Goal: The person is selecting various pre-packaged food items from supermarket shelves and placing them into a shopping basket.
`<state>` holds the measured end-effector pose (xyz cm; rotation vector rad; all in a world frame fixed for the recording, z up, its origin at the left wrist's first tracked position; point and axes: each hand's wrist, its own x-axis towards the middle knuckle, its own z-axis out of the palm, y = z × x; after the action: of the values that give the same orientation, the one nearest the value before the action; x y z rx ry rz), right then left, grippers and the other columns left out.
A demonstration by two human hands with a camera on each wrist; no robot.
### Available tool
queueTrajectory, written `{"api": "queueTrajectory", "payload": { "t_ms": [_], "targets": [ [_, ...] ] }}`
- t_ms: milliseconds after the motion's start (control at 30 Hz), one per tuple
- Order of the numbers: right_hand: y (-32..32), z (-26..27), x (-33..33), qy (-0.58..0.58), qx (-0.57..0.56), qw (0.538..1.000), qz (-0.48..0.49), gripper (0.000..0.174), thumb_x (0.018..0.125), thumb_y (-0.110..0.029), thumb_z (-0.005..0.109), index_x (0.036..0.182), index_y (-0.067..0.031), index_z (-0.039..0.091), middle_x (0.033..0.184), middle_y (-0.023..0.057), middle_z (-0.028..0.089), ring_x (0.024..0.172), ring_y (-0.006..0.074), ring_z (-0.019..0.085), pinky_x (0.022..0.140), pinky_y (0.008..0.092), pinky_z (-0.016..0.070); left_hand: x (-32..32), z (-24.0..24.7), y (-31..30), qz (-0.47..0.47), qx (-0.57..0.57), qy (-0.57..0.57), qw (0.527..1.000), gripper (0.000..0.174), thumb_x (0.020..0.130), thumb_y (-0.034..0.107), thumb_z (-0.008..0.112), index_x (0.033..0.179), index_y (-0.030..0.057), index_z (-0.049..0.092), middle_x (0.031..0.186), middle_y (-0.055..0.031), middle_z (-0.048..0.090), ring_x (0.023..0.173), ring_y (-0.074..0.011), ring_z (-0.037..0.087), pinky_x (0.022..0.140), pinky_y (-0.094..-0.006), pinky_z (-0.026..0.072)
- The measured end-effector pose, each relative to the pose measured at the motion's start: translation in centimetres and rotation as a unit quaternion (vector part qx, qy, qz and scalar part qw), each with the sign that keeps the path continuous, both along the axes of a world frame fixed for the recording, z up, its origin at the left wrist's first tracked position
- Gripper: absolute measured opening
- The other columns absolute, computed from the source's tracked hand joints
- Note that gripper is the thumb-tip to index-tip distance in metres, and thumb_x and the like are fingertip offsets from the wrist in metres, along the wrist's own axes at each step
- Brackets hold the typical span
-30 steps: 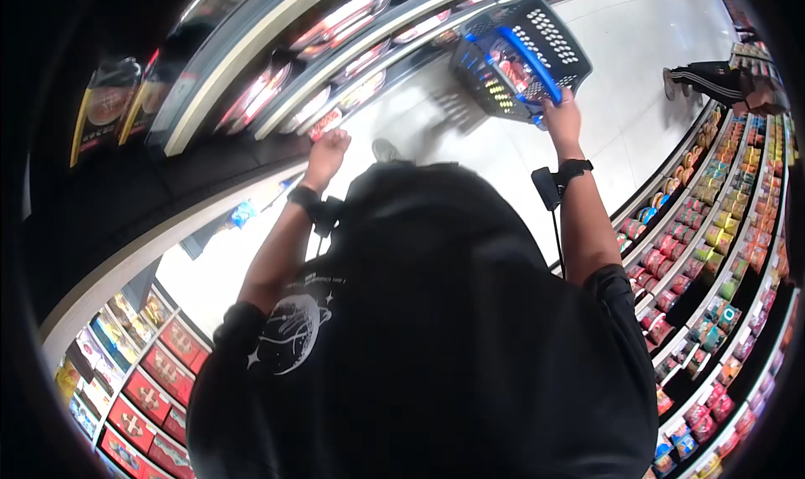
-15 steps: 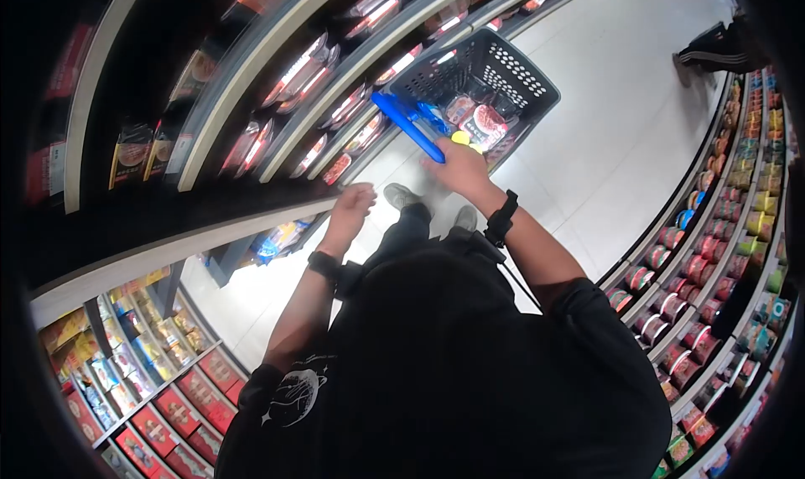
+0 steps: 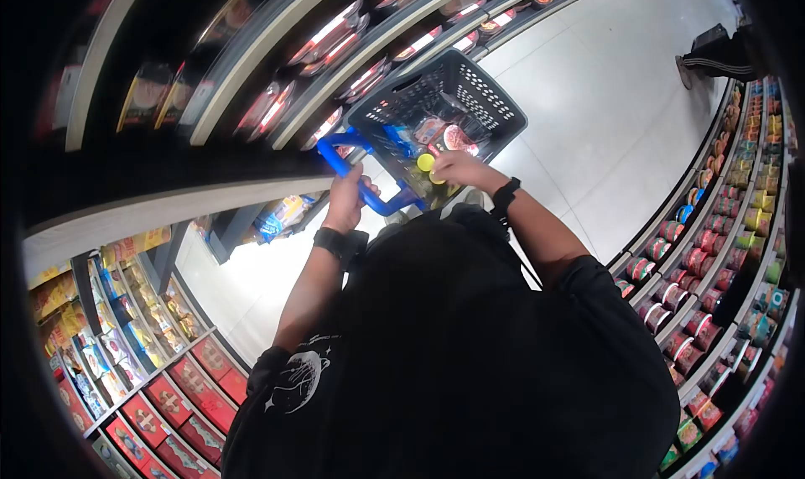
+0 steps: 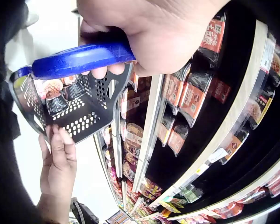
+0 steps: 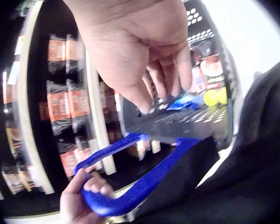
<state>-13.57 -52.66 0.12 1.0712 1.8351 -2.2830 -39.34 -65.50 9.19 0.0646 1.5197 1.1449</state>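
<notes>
A dark grey shopping basket with a long blue handle is in front of me. My left hand grips the handle, its fingers curled round the blue bar in the left wrist view. Over the near side of the basket is my right hand, close by two yellow round lids. Its fingers point loosely downward with nothing between them in the right wrist view. Inside the basket lie a blue packet and a pack with a food picture.
Shelves of packaged food run close along the left. More shelves with rows of tubs line the right. Pale floor lies between them. A person in dark trousers stands at the far right. Red boxes fill the lower left.
The handle has passed from my right hand to my left. My right hand has moved over the basket, with its fingers loosened. The basket has come nearer and to the left.
</notes>
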Motion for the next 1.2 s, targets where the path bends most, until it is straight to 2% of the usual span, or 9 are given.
{"api": "queueTrajectory", "payload": {
  "t_ms": [267, 500, 633, 733, 833, 867, 900, 1067, 1200],
  "targets": [
    [-3.0, -4.2, 4.2, -0.354, 0.049, 0.929, -0.099, 0.027, 0.083, -0.029, 0.067, 0.093, -0.0046, 0.072, 0.080, 0.0067, 0.068, 0.066, 0.0162, 0.063, 0.058, 0.0289, 0.0518, -4.7, 0.4, -6.7, 0.024, 0.025, 0.034, 0.999, 0.015, 0.095, 0.015, 0.058, 0.086, 0.0042, 0.053, 0.062, -0.0054, 0.053, 0.054, -0.0172, 0.054, 0.056, -0.0325, 0.0500],
    [-2.4, -11.6, 1.3, -0.328, 0.069, 0.934, -0.123, 0.033, 0.080, -0.030, 0.063, 0.072, 0.0017, 0.070, 0.062, 0.0134, 0.066, 0.054, 0.0243, 0.067, 0.057, 0.0369, 0.0543, -6.1, 0.6, -8.4, 0.048, -0.028, 0.135, 0.989, 0.009, 0.094, 0.010, 0.057, 0.097, 0.0021, 0.056, 0.060, -0.0033, 0.052, 0.051, -0.0135, 0.053, 0.050, -0.0280, 0.0441],
    [-1.9, -20.9, 1.3, -0.322, 0.309, 0.894, 0.024, 0.032, 0.083, -0.025, 0.054, 0.077, 0.0010, 0.071, 0.077, 0.0192, 0.070, 0.076, 0.0336, 0.071, 0.072, 0.0421, 0.0557, -4.4, 1.6, -8.6, 0.058, -0.038, 0.173, 0.983, 0.010, 0.096, 0.013, 0.057, 0.102, 0.0048, 0.056, 0.059, -0.0022, 0.052, 0.046, -0.0113, 0.048, 0.046, -0.0263, 0.0384],
    [-0.7, -21.0, -1.4, -0.365, 0.154, 0.916, -0.060, 0.021, 0.081, -0.020, 0.060, 0.079, -0.0019, 0.071, 0.078, 0.0145, 0.071, 0.078, 0.0310, 0.070, 0.070, 0.0441, 0.0545, -4.3, 1.1, -8.3, 0.078, -0.072, 0.183, 0.977, 0.010, 0.098, 0.014, 0.057, 0.104, 0.0062, 0.056, 0.057, -0.0009, 0.050, 0.045, -0.0090, 0.046, 0.044, -0.0245, 0.0368],
    [0.9, -27.3, -0.3, -0.356, 0.288, 0.885, 0.077, 0.028, 0.087, -0.023, 0.059, 0.078, 0.0005, 0.070, 0.075, 0.0130, 0.070, 0.073, 0.0279, 0.070, 0.066, 0.0410, 0.0542, -3.5, 1.3, -7.8, 0.111, -0.103, 0.183, 0.971, 0.015, 0.096, 0.012, 0.056, 0.107, 0.0023, 0.054, 0.058, -0.0004, 0.050, 0.045, -0.0087, 0.045, 0.041, -0.0233, 0.0336],
    [1.3, -29.9, 0.0, -0.334, -0.009, 0.926, -0.175, 0.033, 0.094, -0.027, 0.056, 0.084, 0.0014, 0.070, 0.075, 0.0150, 0.069, 0.069, 0.0282, 0.069, 0.064, 0.0415, 0.0537, -3.6, 1.0, -8.3, 0.096, -0.089, 0.188, 0.973, 0.018, 0.096, 0.014, 0.057, 0.108, 0.0011, 0.052, 0.057, -0.0006, 0.049, 0.046, -0.0091, 0.045, 0.042, -0.0233, 0.0342],
    [1.4, -30.1, -0.6, -0.228, -0.240, 0.835, -0.440, 0.038, 0.100, -0.034, 0.050, 0.108, 0.0004, 0.066, 0.094, 0.0213, 0.069, 0.079, 0.0315, 0.069, 0.071, 0.0436, 0.0554, -3.8, 0.6, -8.6, 0.083, -0.071, 0.193, 0.975, 0.021, 0.096, 0.015, 0.058, 0.109, -0.0001, 0.051, 0.057, -0.0008, 0.048, 0.046, -0.0094, 0.045, 0.043, -0.0233, 0.0347],
    [3.5, -28.3, -1.9, -0.115, -0.368, 0.732, -0.563, 0.082, 0.098, -0.058, 0.049, 0.150, -0.0004, 0.024, 0.133, 0.0296, 0.049, 0.111, 0.0431, 0.057, 0.099, 0.0487, 0.0484, -2.6, 1.8, -6.3, 0.075, -0.127, 0.220, 0.964, 0.020, 0.099, 0.022, 0.057, 0.104, 0.0044, 0.048, 0.055, 0.0001, 0.043, 0.046, -0.0099, 0.038, 0.046, -0.0264, 0.0346],
    [2.4, -36.3, -3.1, -0.040, -0.471, 0.588, -0.657, 0.098, 0.088, -0.074, 0.050, 0.151, -0.0038, 0.024, 0.139, 0.0269, 0.045, 0.121, 0.0444, 0.049, 0.111, 0.0501, 0.0360, -3.0, 1.1, -6.4, 0.051, -0.154, 0.229, 0.960, 0.023, 0.100, 0.027, 0.057, 0.096, 0.0066, 0.046, 0.053, 0.0001, 0.038, 0.044, -0.0113, 0.037, 0.043, -0.0278, 0.0337]
  ]
}}
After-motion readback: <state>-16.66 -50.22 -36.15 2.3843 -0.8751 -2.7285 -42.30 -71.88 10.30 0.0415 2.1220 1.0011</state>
